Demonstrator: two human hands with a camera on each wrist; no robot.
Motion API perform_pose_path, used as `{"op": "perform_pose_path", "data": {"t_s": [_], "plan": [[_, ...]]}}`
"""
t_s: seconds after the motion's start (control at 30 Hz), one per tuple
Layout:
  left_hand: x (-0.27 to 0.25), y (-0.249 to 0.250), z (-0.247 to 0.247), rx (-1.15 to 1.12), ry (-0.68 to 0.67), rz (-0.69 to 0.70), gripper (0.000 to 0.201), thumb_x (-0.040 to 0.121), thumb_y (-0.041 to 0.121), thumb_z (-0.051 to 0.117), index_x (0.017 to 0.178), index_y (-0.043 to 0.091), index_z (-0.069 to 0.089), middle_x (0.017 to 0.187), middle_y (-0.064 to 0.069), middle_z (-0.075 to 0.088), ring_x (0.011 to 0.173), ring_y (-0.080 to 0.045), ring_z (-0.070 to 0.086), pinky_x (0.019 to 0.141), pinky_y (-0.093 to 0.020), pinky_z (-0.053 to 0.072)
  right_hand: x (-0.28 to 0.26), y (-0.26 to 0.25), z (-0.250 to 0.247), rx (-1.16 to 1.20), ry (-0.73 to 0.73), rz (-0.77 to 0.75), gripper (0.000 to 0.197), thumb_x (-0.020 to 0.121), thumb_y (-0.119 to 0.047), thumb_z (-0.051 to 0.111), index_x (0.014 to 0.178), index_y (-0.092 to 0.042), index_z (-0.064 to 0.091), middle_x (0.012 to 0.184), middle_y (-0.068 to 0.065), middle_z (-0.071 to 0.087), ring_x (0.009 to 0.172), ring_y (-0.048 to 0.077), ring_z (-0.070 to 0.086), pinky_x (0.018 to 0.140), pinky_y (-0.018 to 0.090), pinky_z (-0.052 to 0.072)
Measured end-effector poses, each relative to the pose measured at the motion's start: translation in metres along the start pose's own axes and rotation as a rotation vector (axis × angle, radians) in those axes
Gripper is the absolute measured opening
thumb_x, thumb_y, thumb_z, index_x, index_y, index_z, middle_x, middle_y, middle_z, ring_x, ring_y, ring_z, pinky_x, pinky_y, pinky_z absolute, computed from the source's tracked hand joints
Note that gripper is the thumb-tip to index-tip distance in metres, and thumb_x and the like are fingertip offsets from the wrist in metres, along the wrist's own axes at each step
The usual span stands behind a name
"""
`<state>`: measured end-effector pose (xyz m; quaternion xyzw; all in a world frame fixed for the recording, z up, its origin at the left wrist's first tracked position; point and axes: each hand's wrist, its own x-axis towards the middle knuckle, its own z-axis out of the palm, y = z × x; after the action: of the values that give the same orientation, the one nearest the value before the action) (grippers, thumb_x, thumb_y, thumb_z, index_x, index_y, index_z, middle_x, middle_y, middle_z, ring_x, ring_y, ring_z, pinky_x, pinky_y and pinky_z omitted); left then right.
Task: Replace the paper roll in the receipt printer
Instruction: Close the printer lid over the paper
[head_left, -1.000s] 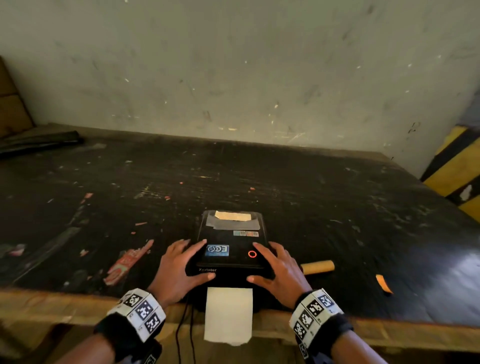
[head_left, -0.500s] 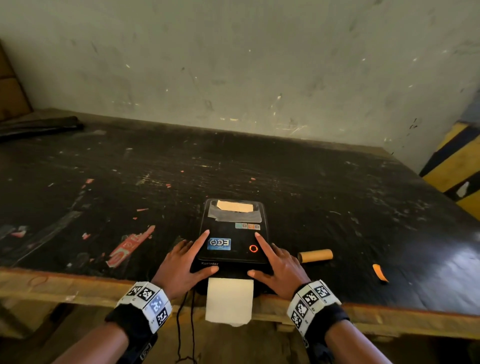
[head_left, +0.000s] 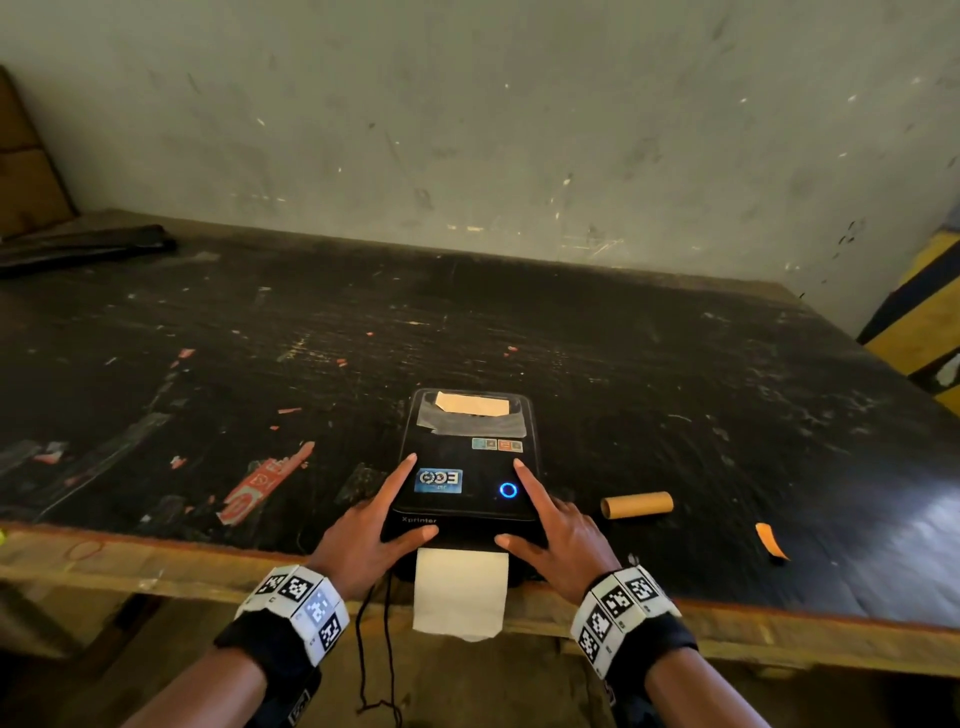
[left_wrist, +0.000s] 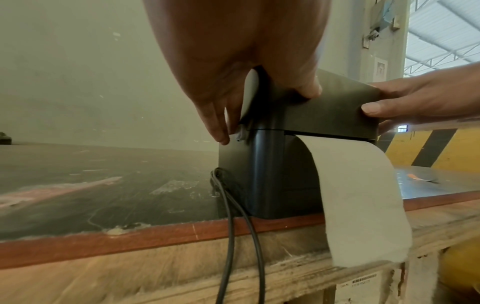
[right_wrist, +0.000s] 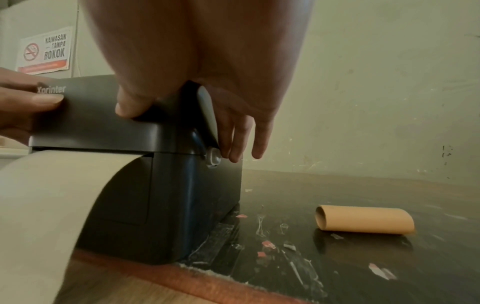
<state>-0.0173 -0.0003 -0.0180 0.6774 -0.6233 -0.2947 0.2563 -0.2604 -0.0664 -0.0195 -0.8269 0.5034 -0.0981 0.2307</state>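
Note:
A black receipt printer (head_left: 467, 467) stands at the table's front edge with its lid down; a ring light (head_left: 508, 490) on the lid glows blue. A strip of white paper (head_left: 461, 592) hangs out of the front slot over the edge. My left hand (head_left: 371, 525) lies on the lid's left front corner, and my right hand (head_left: 558, 525) on the right front corner. Each has its index finger straight along the lid and its thumb on the front. In the wrist views the other fingers reach down beside the grey side latches (left_wrist: 242, 134) (right_wrist: 213, 157). An empty cardboard core (head_left: 636, 504) lies to the printer's right.
The dark scuffed table (head_left: 208, 338) has a wooden front edge, where two black cables (head_left: 374, 649) drop down. An orange scrap (head_left: 771, 540) lies at the right and a red label scrap (head_left: 265, 483) at the left. A yellow and black striped post (head_left: 924, 322) stands far right.
The ring light on the lid has turned from red to blue. Both index fingers now reach further up the lid. The hands stay on the printer's front corners.

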Motion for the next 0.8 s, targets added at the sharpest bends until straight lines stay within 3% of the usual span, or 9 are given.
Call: {"op": "perform_pose_path", "data": {"t_s": [0.47, 0.57, 0.7, 0.8], "plan": [[-0.0001, 0.0037, -0.0016, -0.021, -0.005, 0.027, 0.085, 0.082, 0.046, 0.059, 0.14, 0.046, -0.003, 0.151, -0.007, 0.029, 0.133, -0.021, 0.036, 0.109, -0.035, 0.03, 0.0013, 0.0016, 0.0043, -0.013, 0.028, -0.026, 0.088, 0.082, -0.058, 0.052, 0.134, -0.052, -0.019, 0.141, 0.006, 0.046, 0.122, 0.022, 0.049, 0.105, 0.046, 0.037], [-0.0002, 0.0042, -0.002, -0.026, -0.015, 0.022, 0.085, 0.079, 0.051, 0.058, 0.139, 0.049, -0.003, 0.151, -0.007, 0.029, 0.133, -0.022, 0.036, 0.109, -0.038, 0.031, -0.0001, 0.001, 0.0037, -0.011, 0.037, -0.021, 0.088, 0.083, -0.057, 0.052, 0.134, -0.052, -0.019, 0.139, 0.005, 0.048, 0.121, 0.022, 0.05, 0.105, 0.046, 0.038], [-0.0011, 0.0044, -0.0032, -0.038, -0.032, 0.02, 0.091, 0.067, 0.07, 0.051, 0.138, 0.052, -0.003, 0.151, -0.006, 0.03, 0.133, -0.022, 0.036, 0.109, -0.038, 0.031, 0.0001, 0.0012, 0.004, -0.003, 0.033, -0.03, 0.089, 0.082, -0.057, 0.053, 0.133, -0.053, -0.02, 0.138, 0.006, 0.048, 0.119, 0.021, 0.051, 0.104, 0.046, 0.039], [-0.0004, 0.0045, -0.002, -0.032, -0.019, 0.015, 0.085, 0.078, 0.053, 0.058, 0.138, 0.05, -0.003, 0.151, -0.007, 0.029, 0.134, -0.021, 0.035, 0.11, -0.037, 0.03, 0.0005, 0.002, 0.0047, -0.01, 0.042, -0.032, 0.089, 0.082, -0.057, 0.053, 0.133, -0.053, -0.02, 0.134, 0.006, 0.052, 0.115, 0.02, 0.055, 0.102, 0.045, 0.041]]}}
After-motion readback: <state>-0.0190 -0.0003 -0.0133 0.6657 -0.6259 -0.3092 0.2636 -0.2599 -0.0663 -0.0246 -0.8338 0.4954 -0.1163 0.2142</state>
